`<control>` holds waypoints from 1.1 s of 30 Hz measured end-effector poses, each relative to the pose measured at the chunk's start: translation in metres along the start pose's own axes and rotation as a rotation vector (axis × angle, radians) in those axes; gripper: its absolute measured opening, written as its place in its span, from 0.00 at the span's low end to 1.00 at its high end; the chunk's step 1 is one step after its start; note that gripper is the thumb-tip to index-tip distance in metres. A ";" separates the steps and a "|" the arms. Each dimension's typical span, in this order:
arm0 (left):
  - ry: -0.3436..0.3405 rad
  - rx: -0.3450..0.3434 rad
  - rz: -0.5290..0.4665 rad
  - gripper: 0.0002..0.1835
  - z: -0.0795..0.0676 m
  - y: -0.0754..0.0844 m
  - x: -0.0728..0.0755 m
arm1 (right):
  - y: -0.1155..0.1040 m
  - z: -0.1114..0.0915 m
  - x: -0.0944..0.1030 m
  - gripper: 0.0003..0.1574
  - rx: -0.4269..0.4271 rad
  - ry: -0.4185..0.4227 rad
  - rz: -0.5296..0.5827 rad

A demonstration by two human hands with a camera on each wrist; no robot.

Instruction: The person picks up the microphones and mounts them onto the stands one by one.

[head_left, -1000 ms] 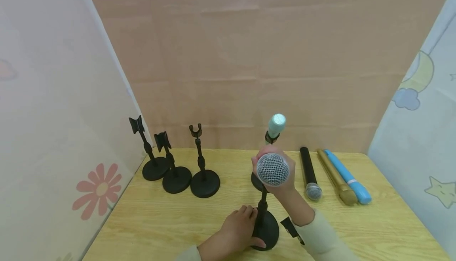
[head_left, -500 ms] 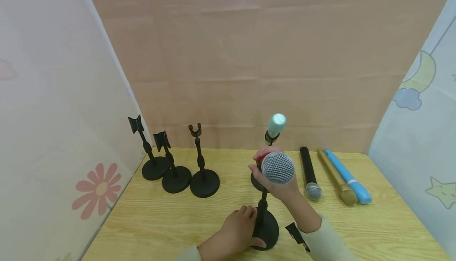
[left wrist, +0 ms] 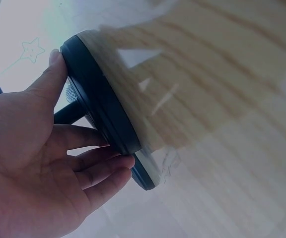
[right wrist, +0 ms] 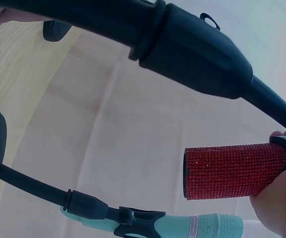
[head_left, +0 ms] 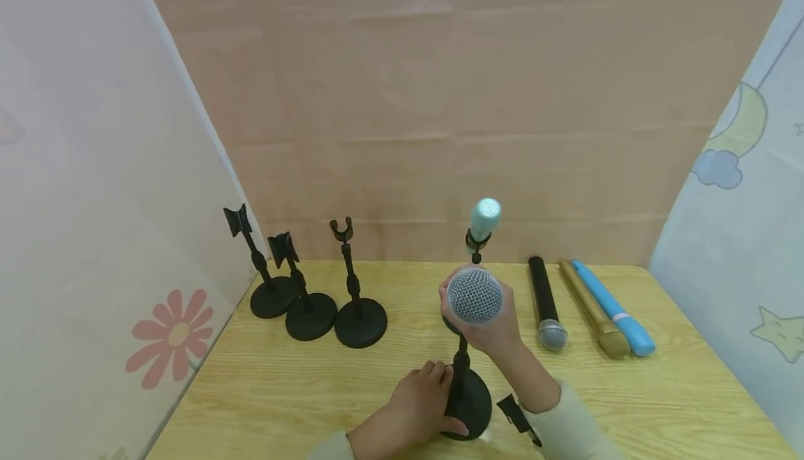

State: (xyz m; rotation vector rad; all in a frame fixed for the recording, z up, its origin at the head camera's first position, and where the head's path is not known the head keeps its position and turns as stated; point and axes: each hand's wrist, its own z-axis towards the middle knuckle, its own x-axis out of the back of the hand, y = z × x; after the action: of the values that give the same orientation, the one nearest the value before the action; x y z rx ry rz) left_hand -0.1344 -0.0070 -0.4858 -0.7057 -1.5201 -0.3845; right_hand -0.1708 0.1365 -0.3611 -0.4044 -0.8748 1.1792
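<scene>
My right hand (head_left: 499,327) holds a microphone with a silver mesh head (head_left: 475,297) above a black desktop microphone stand (head_left: 470,404). In the right wrist view, the microphone's red sparkly handle (right wrist: 235,171) sits at the stand's clip, partly hidden by the hand and the view's edge; how deep it is seated I cannot tell. My left hand (head_left: 419,403) grips the stand's round base, thumb on one side of the rim and fingers on the other, as the left wrist view shows on the base (left wrist: 101,96).
Behind stands another stand bearing a mint microphone (head_left: 486,219). Three bare stands (head_left: 361,324) are at the left. A black microphone (head_left: 545,303), a gold one (head_left: 593,310) and a blue one (head_left: 615,310) lie at the right. A beige sheet hangs behind the wooden table (head_left: 301,383).
The right hand's fingers loosened half a second ago, showing some red handle, then closed round the microphone again. Its head swung slightly right, then back left. The left hand stayed on the base.
</scene>
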 end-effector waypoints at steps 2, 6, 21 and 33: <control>0.001 -0.002 -0.006 0.52 0.000 0.000 0.000 | 0.000 -0.001 0.000 0.11 -0.022 -0.005 0.065; 0.007 0.000 -0.022 0.52 0.000 0.000 0.000 | 0.001 -0.002 0.001 0.12 -0.083 0.015 0.147; -0.056 0.045 -0.187 0.52 0.003 -0.003 0.001 | 0.006 -0.014 0.026 0.46 0.027 -0.001 -0.029; 0.002 0.016 -0.537 0.42 -0.002 -0.026 -0.002 | 0.035 -0.061 0.053 0.39 0.052 -0.080 -0.205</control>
State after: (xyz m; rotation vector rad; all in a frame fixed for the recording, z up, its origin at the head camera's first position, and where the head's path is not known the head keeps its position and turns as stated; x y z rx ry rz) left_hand -0.1499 -0.0283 -0.4827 -0.2722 -1.6988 -0.7725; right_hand -0.1401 0.2078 -0.4030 -0.2200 -0.9299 1.0317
